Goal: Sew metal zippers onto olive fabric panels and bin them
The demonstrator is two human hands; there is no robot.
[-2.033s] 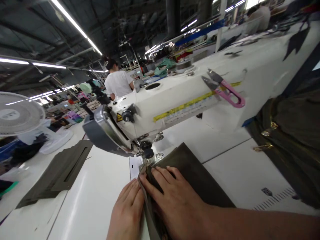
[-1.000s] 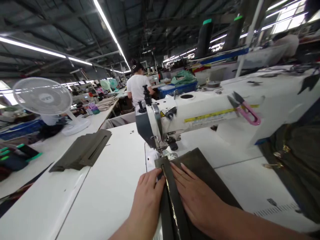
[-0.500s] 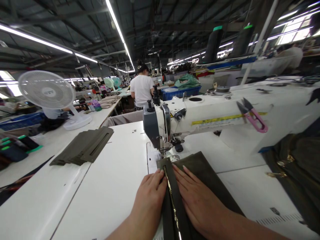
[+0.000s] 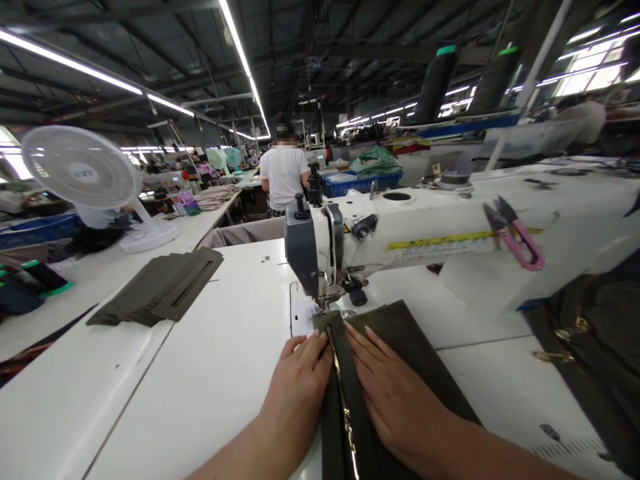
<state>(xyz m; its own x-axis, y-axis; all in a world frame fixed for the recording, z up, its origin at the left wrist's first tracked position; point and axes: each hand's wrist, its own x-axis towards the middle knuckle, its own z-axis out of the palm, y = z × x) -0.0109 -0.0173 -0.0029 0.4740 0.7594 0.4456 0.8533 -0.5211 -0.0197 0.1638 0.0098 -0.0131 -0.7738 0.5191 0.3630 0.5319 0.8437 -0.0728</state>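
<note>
White sewing machine (image 4: pixel 400 233) at 12 o'clock, left hand (image 4: pixel 299 387) and right hand (image 4: pixel 395 400) flat on olive fabric panel (image 4: pixel 415 353) either side of zipper (image 4: pixel 343 400), pink thread snips (image 4: pixel 517 237) at 2 o'clock, stacked olive pieces (image 4: pixel 160 287) and fan (image 4: pixel 80 170) at 10 o'clock.

Dark factory hall (strip-lit ceiling (image 4: pixel 240 47))

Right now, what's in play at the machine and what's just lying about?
In play:
left hand
right hand
olive fabric
zipper
sewing machine

Lying about:
pink snips
stack of olive pieces
fan
olive pile with zippers, at right
</note>
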